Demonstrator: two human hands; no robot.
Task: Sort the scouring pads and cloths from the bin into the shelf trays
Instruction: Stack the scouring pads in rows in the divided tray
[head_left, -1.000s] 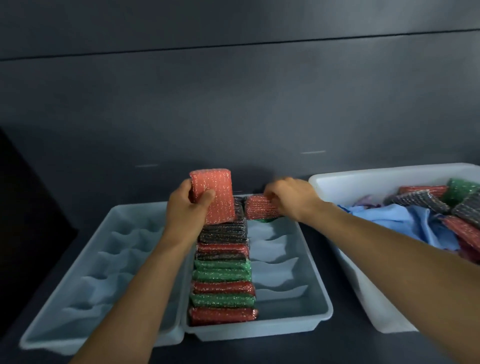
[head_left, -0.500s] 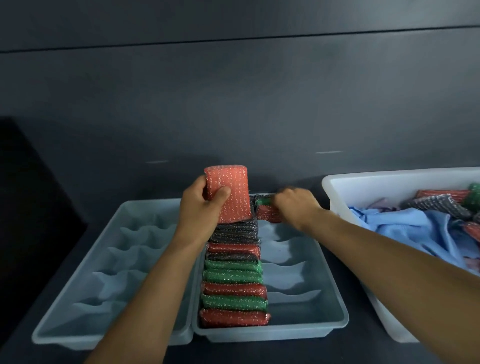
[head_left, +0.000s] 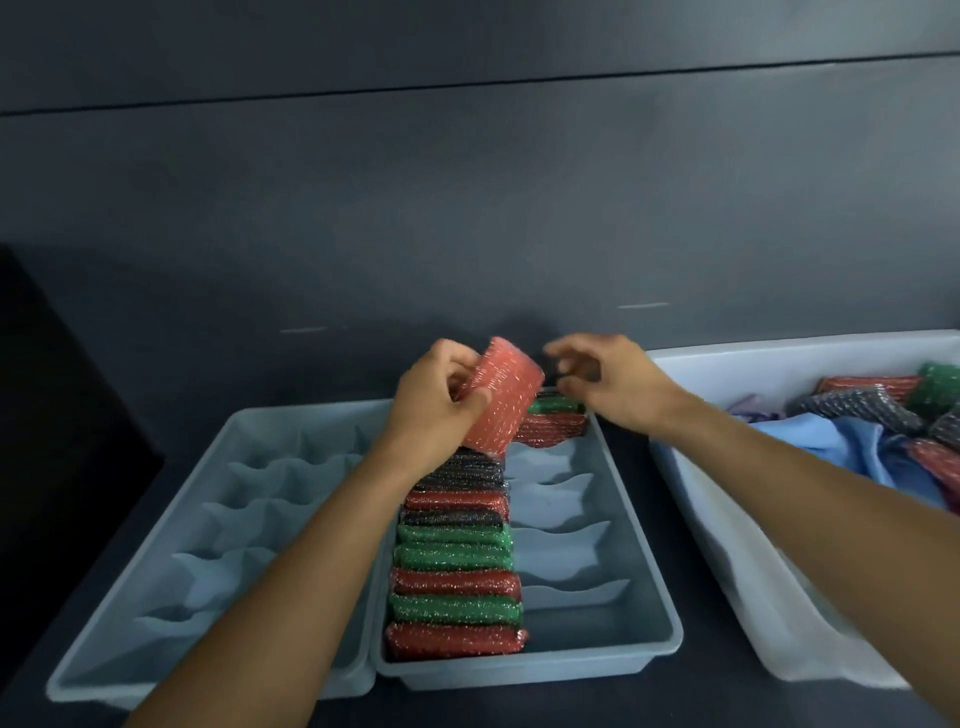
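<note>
Left hand (head_left: 436, 410) gripped the sparkly red rectangular scouring pad (head_left: 498, 397), tilted over the grey plastic tray (head_left: 519, 673); right hand (head_left: 605, 382) hovered beside it, fingers loosely curled, holding nothing.

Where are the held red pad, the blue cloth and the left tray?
red pad (head_left: 497, 396), head view, middle of its broad face.
blue cloth (head_left: 852, 447), head view, a fold near its middle.
left tray (head_left: 218, 571), head view, a bare inner compartment.

Right hand (head_left: 608, 382) let go of the far pad (head_left: 550, 431) in the tray (head_left: 530, 670) and lifted, fingers loose. Left hand (head_left: 434, 410) tilted its red pad (head_left: 496, 395) rightward, toward the right hand.
</note>
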